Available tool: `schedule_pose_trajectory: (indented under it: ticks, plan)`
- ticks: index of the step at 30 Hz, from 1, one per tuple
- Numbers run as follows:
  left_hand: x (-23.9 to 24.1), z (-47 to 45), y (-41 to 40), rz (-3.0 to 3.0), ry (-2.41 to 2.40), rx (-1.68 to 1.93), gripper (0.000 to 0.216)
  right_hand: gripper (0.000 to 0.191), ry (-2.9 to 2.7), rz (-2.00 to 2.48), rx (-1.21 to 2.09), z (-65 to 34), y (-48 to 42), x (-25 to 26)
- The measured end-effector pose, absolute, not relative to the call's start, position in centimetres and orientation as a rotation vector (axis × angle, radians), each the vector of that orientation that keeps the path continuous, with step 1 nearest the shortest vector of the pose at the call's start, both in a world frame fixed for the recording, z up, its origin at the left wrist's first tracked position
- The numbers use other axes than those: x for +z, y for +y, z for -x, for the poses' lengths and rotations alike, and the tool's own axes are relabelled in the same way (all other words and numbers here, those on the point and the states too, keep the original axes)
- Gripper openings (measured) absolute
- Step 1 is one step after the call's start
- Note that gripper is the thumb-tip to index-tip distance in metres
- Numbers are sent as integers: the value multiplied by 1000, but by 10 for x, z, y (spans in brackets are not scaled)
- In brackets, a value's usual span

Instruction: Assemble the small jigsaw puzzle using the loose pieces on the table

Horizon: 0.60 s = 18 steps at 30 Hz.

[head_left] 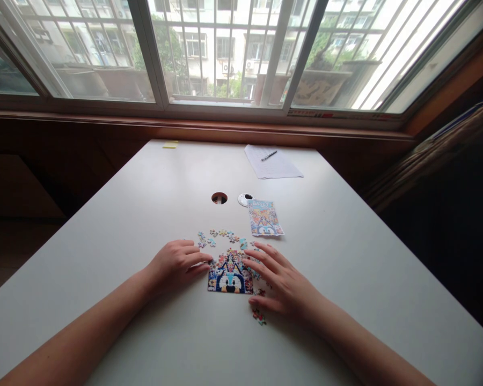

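A partly assembled jigsaw puzzle lies flat on the white table, showing a blue cartoon dog face along its lower part. My left hand rests at its left side, index finger stretched to the upper left edge and the other fingers loosely bent. On the right, my right hand is spread with fingers apart, its fingertips over the puzzle's right edge and some loose pieces. Those fingers partly hide the pieces beneath. More loose puzzle pieces lie in an arc above the puzzle, and a few sit below my right thumb.
A printed reference picture lies beyond my right hand. Behind it are a round cable-hole cover and an uncovered hole. Paper sheets with a pen and yellow notes lie near the far edge, before a barred window.
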<state>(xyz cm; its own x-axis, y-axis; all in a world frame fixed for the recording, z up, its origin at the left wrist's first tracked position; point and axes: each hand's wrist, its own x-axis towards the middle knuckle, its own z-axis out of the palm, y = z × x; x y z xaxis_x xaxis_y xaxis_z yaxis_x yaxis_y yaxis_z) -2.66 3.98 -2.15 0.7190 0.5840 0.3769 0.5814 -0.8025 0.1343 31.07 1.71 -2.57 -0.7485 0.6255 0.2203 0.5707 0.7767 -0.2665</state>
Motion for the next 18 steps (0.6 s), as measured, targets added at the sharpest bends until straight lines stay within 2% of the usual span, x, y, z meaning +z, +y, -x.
schedule_pose_trajectory:
  ticks: [7, 18]
  plan:
    - [-20, 24, 41, -2839, 970, 693, 21, 61, -2698, 935, 244, -311, 17, -27]
    - [-23, 21, 40, -2813, 946, 676, 18, 60, -2725, 956, 231, -309, 17, -24]
